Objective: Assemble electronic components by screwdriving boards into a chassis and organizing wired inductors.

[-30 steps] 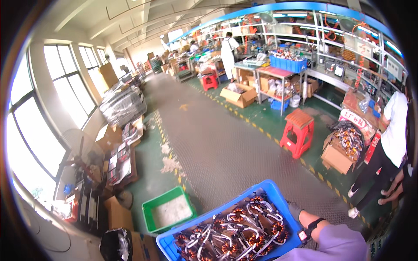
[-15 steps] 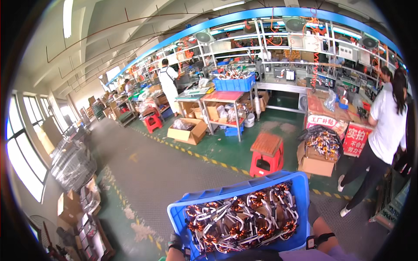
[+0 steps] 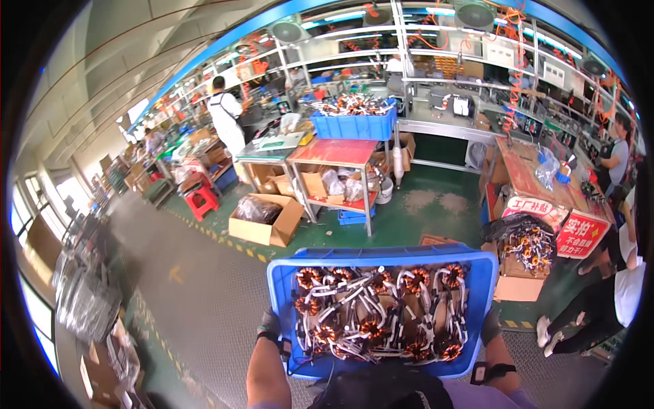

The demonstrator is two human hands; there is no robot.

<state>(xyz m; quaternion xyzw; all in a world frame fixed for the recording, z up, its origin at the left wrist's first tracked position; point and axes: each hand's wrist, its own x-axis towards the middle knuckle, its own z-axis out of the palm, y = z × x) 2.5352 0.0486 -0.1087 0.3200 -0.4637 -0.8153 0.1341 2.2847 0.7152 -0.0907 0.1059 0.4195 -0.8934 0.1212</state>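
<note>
A blue plastic crate (image 3: 383, 255) is carried in front of me, with both my hands at its sides. Inside it lie several copper-wound toroidal coils (image 3: 372, 329) with white sleeved leads, on pieces of brown cardboard. My left hand (image 3: 268, 323), in a grey glove, grips the crate's left side; its fingers are partly hidden by the wall. At the opposite side, my right hand (image 3: 490, 327), also gloved, holds the crate with most of its fingers out of sight. Straps with small dark devices circle both wrists.
Ahead stands a red-topped table (image 3: 334, 151) bearing another blue crate (image 3: 354, 125) of coils. An open carton (image 3: 272, 228) sits on the floor beside it. To the right are a carton of coils (image 3: 521, 286), a workbench (image 3: 538, 170) and a walking person (image 3: 623, 293). Wrapped goods (image 3: 85, 293) line the left.
My view has turned right and moved nearer the tables. The crate now sits more level and central, hiding most of the red stool. The person at the right has moved toward the picture's edge.
</note>
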